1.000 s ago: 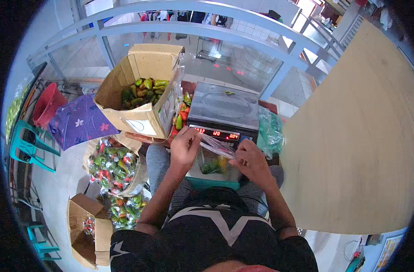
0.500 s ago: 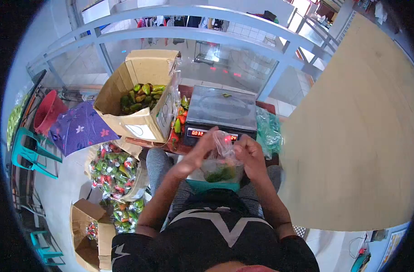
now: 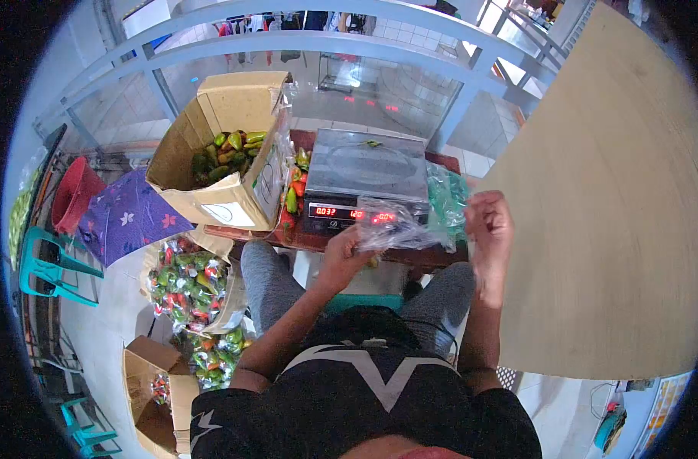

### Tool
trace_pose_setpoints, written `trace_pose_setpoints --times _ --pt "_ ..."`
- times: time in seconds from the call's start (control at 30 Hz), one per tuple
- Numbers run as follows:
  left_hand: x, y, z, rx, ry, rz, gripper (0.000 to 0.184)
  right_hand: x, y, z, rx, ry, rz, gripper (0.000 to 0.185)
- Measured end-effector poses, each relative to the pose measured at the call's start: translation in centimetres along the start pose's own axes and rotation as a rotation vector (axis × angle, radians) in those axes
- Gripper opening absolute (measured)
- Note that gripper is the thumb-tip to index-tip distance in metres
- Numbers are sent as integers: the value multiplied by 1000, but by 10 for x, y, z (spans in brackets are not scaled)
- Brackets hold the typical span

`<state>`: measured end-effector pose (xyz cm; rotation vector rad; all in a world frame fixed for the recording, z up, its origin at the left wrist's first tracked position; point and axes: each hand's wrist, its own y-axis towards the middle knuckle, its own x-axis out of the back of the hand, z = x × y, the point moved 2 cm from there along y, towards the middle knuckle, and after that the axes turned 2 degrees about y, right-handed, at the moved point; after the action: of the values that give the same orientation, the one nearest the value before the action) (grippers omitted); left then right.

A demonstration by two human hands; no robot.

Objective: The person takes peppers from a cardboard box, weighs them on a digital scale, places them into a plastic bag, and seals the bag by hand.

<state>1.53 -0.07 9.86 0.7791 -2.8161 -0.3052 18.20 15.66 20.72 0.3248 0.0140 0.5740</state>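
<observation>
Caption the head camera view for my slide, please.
Left hand holds a clear plastic bag by a lit scale, beside a cardboard box of peppers.

1. Your shirt (image 3: 311,409) is black with a pale grey star-like pattern; your trousers (image 3: 266,287) are mottled grey;
2. your plastic bag (image 3: 401,231) is clear; the scale (image 3: 364,180) is black with a grey plate (image 3: 379,161) and red digits (image 3: 325,211);
3. the green peppers (image 3: 230,155) in your tan cardboard box (image 3: 179,200) are partly brownish; the loose peppers (image 3: 292,200) beside the scale are red and green;
4. the desk (image 3: 303,141) is reddish brown; the plastic (image 3: 444,197) at your right is translucent green;
5. the cloth (image 3: 139,210) at your left is purple with white and pink flowers (image 3: 127,219).
</observation>
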Motion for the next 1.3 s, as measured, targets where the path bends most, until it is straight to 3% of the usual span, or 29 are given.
trace_pose_setpoints --times 0.1,0.17,0.23,0.33,0.43,0.53,0.6,0.7,0.8,0.9,0.93,1.0,1.17,1.23,1.3 --pt "10 2 1 -194 347 -86 30 -9 5 15 240 -346 108 21" --pt "10 2 3 -129 415 -102 34 -37 4 24 563 -549 219 25" --pt "10 3 4 -111 473 -111 35 -69 0 17 623 -708 241 26" --pt "7 1 16 -144 535 -141 32 -96 -1 -41 227 -672 510 29" --pt "10 -1 36 -150 576 -170 31 -98 5 -48 172 -288 546 27" --pt "12 -5 40 -75 607 -74 30 -82 14 -39 -6 -166 469 11" --pt "10 -2 26 -12 646 -69 28 -75 19 -36 -5 -124 406 13" --pt "16 6 18 -326 780 -243 28 -64 23 -33 -61 -230 477 19" --pt "21 9 31 -384 634 -293 31 -70 12 -43 15 -282 632 28" --pt "19 18 57 -210 70 33 34 -70 4 -44 13 -401 733 40" --pt "17 17 59 -128 31 41 34 -68 5 -44 -14 -461 760 45" --pt "9 11 57 38 -49 60 34 -62 11 -54 41 -511 589 52" --pt "15 5 42 20 38 68 36 -25 32 -44 -47 -671 268 71" --pt "22 3 49 -29 133 45 38 -17 38 -47 131 -652 134 74" --pt "22 1 73 -141 311 35 41 -22 36 -41 362 -713 187 77"
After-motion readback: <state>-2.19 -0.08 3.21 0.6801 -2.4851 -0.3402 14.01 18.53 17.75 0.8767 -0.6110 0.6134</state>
